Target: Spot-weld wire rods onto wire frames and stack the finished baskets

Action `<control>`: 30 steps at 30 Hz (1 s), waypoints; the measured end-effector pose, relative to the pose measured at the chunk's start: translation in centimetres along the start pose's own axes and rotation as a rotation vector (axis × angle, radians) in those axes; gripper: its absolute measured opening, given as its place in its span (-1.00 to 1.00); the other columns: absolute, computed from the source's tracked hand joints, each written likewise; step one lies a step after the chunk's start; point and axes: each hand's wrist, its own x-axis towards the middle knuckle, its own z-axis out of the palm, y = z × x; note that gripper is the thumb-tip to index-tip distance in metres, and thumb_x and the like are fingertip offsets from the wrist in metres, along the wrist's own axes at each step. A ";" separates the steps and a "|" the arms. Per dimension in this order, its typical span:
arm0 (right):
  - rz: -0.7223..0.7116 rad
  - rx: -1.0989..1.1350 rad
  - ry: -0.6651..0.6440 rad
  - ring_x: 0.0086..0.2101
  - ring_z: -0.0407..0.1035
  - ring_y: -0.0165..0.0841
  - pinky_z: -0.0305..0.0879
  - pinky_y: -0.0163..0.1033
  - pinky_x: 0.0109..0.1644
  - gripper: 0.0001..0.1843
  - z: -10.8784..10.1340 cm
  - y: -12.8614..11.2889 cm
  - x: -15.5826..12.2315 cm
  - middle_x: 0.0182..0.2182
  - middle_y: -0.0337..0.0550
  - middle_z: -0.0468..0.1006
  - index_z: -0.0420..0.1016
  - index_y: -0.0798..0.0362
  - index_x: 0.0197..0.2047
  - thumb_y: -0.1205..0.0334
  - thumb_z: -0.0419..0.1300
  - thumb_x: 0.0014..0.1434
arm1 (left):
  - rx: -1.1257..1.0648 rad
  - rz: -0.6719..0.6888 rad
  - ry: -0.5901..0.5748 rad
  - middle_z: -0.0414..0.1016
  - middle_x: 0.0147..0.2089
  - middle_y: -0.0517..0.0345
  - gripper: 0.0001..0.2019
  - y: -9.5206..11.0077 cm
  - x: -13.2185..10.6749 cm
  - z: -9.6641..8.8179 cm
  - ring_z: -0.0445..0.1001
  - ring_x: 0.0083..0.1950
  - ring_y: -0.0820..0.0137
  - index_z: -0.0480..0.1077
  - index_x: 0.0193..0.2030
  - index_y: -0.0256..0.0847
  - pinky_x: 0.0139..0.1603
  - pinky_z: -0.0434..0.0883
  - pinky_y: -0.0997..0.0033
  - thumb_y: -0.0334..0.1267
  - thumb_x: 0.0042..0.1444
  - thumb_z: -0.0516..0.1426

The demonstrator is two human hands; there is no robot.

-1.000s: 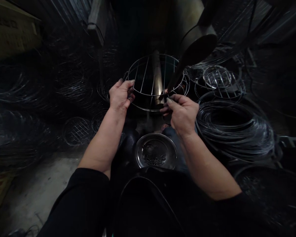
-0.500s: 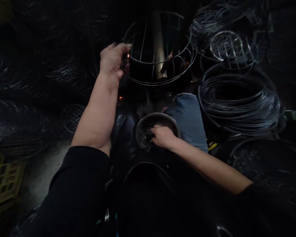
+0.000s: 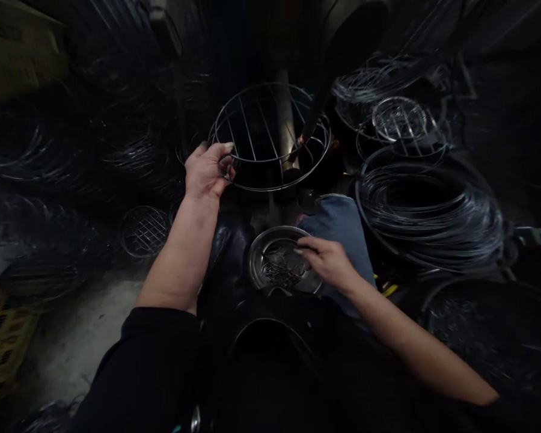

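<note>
My left hand (image 3: 210,170) is closed on the left rim of a round wire rack (image 3: 265,160), which has parallel bars across a double hoop. The rack sits around a thick metal post (image 3: 286,120), and a dark arm with a copper-coloured tip (image 3: 300,142) reaches down to its bars. Low in front of me stands a metal bowl (image 3: 258,243) with small bent wire pieces (image 3: 279,270) in it. Over the bowl's right side, my right hand (image 3: 327,258) has thumb and fingers pinched together. Whatever they hold is too small to make out.
A large coil of wire (image 3: 433,210) lies at the right, with a small round wire grid (image 3: 399,120) behind it. Another grid (image 3: 146,231) lies left of my forearm. A yellow plastic crate (image 3: 4,337) stands at the lower left. Blue denim (image 3: 342,228) is beside the bowl.
My right hand has come up from among the wire pieces to the bowl's right side. My left hand keeps hold of the rack. An orange glow by my left hand is gone, and the view has shifted.
</note>
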 end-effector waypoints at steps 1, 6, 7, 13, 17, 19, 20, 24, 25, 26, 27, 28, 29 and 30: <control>-0.016 0.115 0.133 -0.58 0.43 -0.35 0.39 -0.27 -0.47 -0.84 -0.7 -0.5 0.2 -0.61 -0.29 0.52 0.62 0.01 -0.26 0.26 0.25 0.06 | -0.008 0.009 0.002 0.36 -0.54 0.34 -0.67 0.0 -0.1 0.0 0.43 -0.49 0.48 0.29 -0.34 -0.15 -0.49 0.30 0.51 -0.44 -0.19 0.33; -0.062 0.518 0.324 -0.65 0.42 -0.39 0.23 -0.36 -0.68 -0.77 -3.3 -4.8 3.6 -0.49 -0.21 0.58 0.60 0.06 -0.27 0.14 0.38 -0.01 | -0.060 0.045 -0.007 0.37 -0.53 0.34 -0.68 -0.1 -1.2 0.2 0.38 -0.52 0.51 0.25 -0.33 -0.15 -0.57 0.25 0.55 -0.49 -0.21 0.25; -0.090 0.580 0.330 -0.61 0.45 -0.37 0.28 -0.35 -0.66 -0.76 -3.3 -5.6 4.6 -0.46 -0.20 0.59 0.60 0.06 -0.27 0.14 0.38 -0.03 | -0.064 0.046 -0.019 0.37 -0.53 0.34 -0.66 -0.2 -1.5 0.3 0.38 -0.53 0.51 0.26 -0.31 -0.14 -0.57 0.25 0.56 -0.49 -0.22 0.25; -0.185 0.572 0.430 -0.54 0.48 -0.38 0.42 -0.33 -0.57 -0.79 -1.9 -7.5 8.5 -0.45 -0.21 0.56 0.60 0.08 -0.35 0.15 0.39 -0.07 | -0.063 0.065 -0.090 0.35 -0.51 0.34 -0.63 -0.7 -2.1 0.5 0.35 -0.52 0.56 0.27 -0.38 -0.17 -0.56 0.24 0.60 -0.44 -0.33 0.32; -0.082 0.445 0.426 -0.59 0.42 -0.41 0.34 -0.36 -0.62 -0.78 -1.7 -8.4 9.2 -0.52 -0.19 0.55 0.62 0.13 -0.32 0.17 0.34 -0.04 | -0.059 0.126 -0.124 0.34 -0.44 0.36 -0.59 -0.6 -1.8 0.4 0.35 -0.48 0.60 0.31 -0.36 -0.18 -0.55 0.23 0.62 -0.40 -0.40 0.36; -0.081 0.419 0.456 -0.62 0.39 -0.42 0.34 -0.35 -0.60 -0.77 -1.6 -8.9 9.3 -0.57 -0.20 0.54 0.62 0.16 -0.31 0.19 0.32 -0.03 | -0.057 0.131 -0.115 0.34 -0.42 0.36 -0.57 -0.5 -1.8 0.4 0.37 -0.47 0.61 0.34 -0.32 -0.19 -0.54 0.23 0.62 -0.39 -0.41 0.36; -0.088 0.416 0.477 -0.62 0.39 -0.42 0.35 -0.35 -0.59 -0.77 -1.5 -9.0 9.3 -0.57 -0.20 0.54 0.61 0.16 -0.32 0.19 0.31 -0.03 | -0.060 0.127 -0.110 0.34 -0.42 0.36 -0.55 -0.4 -1.8 0.5 0.37 -0.46 0.61 0.35 -0.30 -0.19 -0.53 0.23 0.62 -0.39 -0.42 0.36; -0.101 0.437 0.532 -0.60 0.42 -0.40 0.37 -0.33 -0.58 -0.78 -0.9 -9.1 9.4 -0.55 -0.19 0.55 0.60 0.15 -0.33 0.18 0.30 -0.02 | -0.071 0.105 -0.116 0.33 -0.41 0.36 -0.52 -0.2 -1.8 0.6 0.35 -0.48 0.62 0.38 -0.26 -0.20 -0.54 0.21 0.61 -0.40 -0.42 0.37; -0.096 0.445 0.533 -0.60 0.43 -0.39 0.38 -0.32 -0.58 -0.79 -0.8 -9.0 9.3 -0.56 -0.20 0.54 0.59 0.15 -0.33 0.17 0.30 -0.01 | -0.071 0.099 -0.117 0.33 -0.42 0.36 -0.52 -0.2 -1.8 0.7 0.34 -0.50 0.62 0.38 -0.25 -0.20 -0.54 0.21 0.60 -0.40 -0.42 0.37; -0.092 0.452 0.532 -0.59 0.43 -0.39 0.39 -0.31 -0.57 -0.79 -0.6 -8.9 9.3 -0.56 -0.21 0.54 0.59 0.14 -0.32 0.17 0.29 0.00 | -0.070 0.092 -0.117 0.33 -0.42 0.37 -0.52 -0.1 -1.8 0.7 0.33 -0.51 0.63 0.39 -0.24 -0.20 -0.55 0.21 0.60 -0.41 -0.42 0.37; -0.093 0.457 0.533 -0.59 0.44 -0.39 0.39 -0.31 -0.57 -0.78 -0.6 -8.8 9.3 -0.55 -0.20 0.54 0.58 0.14 -0.32 0.17 0.29 0.01 | -0.071 0.085 -0.116 0.33 -0.42 0.37 -0.51 -0.1 -1.7 0.8 0.33 -0.52 0.63 0.39 -0.23 -0.20 -0.55 0.21 0.59 -0.41 -0.42 0.36; -0.096 0.460 0.539 -0.59 0.44 -0.39 0.40 -0.31 -0.56 -0.78 -0.5 -8.7 9.3 -0.53 -0.20 0.55 0.58 0.15 -0.32 0.16 0.29 0.01 | -0.074 0.079 -0.114 0.33 -0.42 0.36 -0.51 -0.1 -1.7 0.9 0.32 -0.53 0.63 0.39 -0.23 -0.20 -0.55 0.21 0.59 -0.42 -0.42 0.36; -0.100 0.460 0.544 -0.59 0.44 -0.39 0.40 -0.30 -0.56 -0.78 -0.5 -8.7 9.4 -0.52 -0.19 0.55 0.58 0.15 -0.32 0.16 0.29 0.01 | -0.078 0.072 -0.111 0.34 -0.42 0.36 -0.50 -0.1 -1.6 0.9 0.32 -0.53 0.63 0.40 -0.21 -0.20 -0.55 0.21 0.59 -0.43 -0.41 0.36; -0.106 0.456 0.553 -0.59 0.44 -0.39 0.41 -0.30 -0.56 -0.78 -0.5 -8.7 9.5 -0.52 -0.19 0.55 0.58 0.15 -0.32 0.16 0.29 0.01 | -0.083 0.066 -0.107 0.34 -0.43 0.36 -0.49 -0.1 -1.4 1.0 0.32 -0.53 0.62 0.40 -0.20 -0.20 -0.55 0.21 0.59 -0.44 -0.41 0.35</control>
